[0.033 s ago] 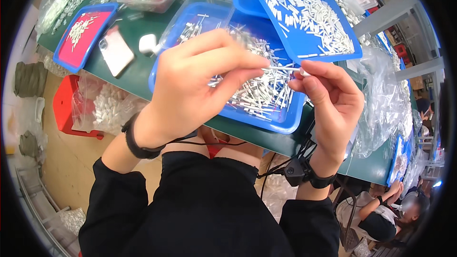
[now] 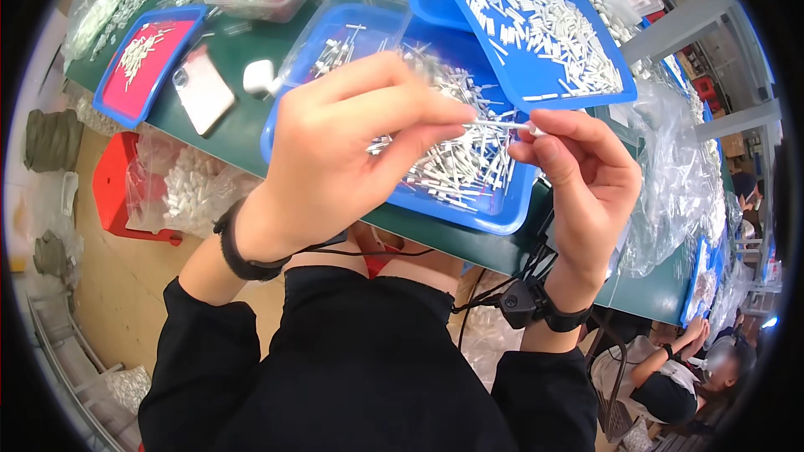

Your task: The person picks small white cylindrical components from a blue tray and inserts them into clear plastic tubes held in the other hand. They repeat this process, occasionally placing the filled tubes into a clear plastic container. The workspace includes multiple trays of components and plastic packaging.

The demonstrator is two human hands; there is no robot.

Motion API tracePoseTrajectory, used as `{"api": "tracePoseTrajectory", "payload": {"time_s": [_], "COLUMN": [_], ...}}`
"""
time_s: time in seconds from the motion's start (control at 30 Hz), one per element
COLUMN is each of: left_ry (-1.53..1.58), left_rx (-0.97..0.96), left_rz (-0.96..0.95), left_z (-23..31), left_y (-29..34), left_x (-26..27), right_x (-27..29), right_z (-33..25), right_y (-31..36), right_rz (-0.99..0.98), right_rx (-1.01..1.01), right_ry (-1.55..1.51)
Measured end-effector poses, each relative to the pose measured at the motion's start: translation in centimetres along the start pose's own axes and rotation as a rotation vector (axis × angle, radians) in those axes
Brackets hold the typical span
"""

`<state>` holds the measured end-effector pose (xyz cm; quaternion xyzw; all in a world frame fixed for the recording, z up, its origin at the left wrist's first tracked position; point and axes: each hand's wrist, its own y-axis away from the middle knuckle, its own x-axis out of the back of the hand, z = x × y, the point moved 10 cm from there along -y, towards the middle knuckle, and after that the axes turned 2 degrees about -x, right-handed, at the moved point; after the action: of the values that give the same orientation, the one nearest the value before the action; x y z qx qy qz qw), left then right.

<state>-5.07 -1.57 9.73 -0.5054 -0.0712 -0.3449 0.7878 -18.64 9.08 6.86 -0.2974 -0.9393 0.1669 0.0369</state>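
Above a blue tray, my left hand pinches one end of a thin pale stick between thumb and fingers. My right hand grips a small white cap-like piece at the stick's other end. Whether the stick sits inside that piece or only touches it, I cannot tell. The blue tray below holds a heap of similar thin sticks, many with white sections. Overlapping its far right side, another blue tray carries many short white pieces.
Left of the trays lie a phone, a white rounded case and a small red-lined blue tray. Clear plastic bags crowd the green table's right side. A red stool stands at left; another person sits lower right.
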Motion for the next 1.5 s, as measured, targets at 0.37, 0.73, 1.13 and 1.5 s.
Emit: {"api": "tracePoseTrajectory", "payload": {"time_s": [0.37, 0.73, 1.13, 1.5], "left_ry": [0.000, -0.052, 0.215, 0.207], "left_rx": [-0.049, -0.095, 0.100, 0.074], "left_rz": [-0.056, -0.052, -0.071, -0.126], "left_z": [0.8, 1.2, -0.3, 0.1], "left_y": [0.8, 0.8, 1.1, 1.2], "left_x": [-0.8, -0.8, -2.9, -3.1], "right_x": [0.0, 0.2, -1.9, -2.4], "right_z": [-0.1, 0.4, -2.8, -3.0], "right_y": [0.9, 1.0, 2.0, 2.5], "right_rz": [-0.090, -0.090, 0.022, -0.052], "right_rx": [-0.024, -0.046, 0.385, 0.482], "right_ry": [0.043, 0.070, 0.866, 0.791]}}
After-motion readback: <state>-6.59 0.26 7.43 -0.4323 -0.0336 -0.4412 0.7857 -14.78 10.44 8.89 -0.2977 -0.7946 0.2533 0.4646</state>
